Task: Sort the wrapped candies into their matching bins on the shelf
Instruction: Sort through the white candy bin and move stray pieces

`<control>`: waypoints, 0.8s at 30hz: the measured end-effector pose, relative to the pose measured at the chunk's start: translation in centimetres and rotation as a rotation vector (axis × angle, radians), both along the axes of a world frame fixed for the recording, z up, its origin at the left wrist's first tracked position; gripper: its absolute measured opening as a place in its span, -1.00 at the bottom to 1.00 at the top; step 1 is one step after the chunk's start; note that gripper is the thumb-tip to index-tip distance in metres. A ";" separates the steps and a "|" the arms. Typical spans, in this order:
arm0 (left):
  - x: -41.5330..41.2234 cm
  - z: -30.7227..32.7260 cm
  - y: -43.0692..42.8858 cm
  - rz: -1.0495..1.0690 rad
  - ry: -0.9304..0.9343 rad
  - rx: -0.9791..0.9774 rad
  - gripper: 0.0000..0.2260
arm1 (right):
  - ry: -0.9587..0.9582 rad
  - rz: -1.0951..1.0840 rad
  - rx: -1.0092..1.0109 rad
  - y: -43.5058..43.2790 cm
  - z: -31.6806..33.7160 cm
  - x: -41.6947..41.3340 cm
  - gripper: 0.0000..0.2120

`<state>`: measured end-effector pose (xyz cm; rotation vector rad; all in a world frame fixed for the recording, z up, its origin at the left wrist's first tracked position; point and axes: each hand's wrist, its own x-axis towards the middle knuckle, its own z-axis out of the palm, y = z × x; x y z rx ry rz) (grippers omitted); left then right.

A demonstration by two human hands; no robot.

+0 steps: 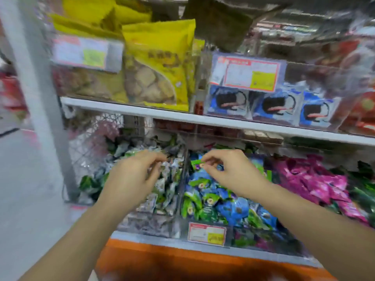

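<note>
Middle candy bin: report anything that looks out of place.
The middle bin holds blue candies and green candies jumbled together, whereas the pink candies to its right lie mostly unmixed. The right hand pinches a green candy over it.

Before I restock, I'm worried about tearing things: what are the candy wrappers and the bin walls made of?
Candy wrappers: probably thin glossy plastic film, judging by crinkles and bright glints. Bin walls: likely clear rigid plastic, perhaps acrylic; contents show through them.
</note>
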<state>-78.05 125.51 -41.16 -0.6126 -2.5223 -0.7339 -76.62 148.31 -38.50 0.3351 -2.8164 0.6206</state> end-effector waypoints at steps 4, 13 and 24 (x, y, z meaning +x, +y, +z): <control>-1.3 -0.9 -4.6 0.101 -0.025 0.081 -0.83 | 0.007 0.090 0.031 -5.4 -0.3 -3.6 -0.83; -2.1 -0.8 -11.2 0.299 -0.049 0.333 -0.84 | -0.197 0.132 0.181 -12.6 -0.8 -12.2 -0.46; -2.9 -1.7 -11.8 0.147 -0.154 0.276 -0.82 | -0.540 0.352 0.495 -14.4 -1.3 -13.8 -0.32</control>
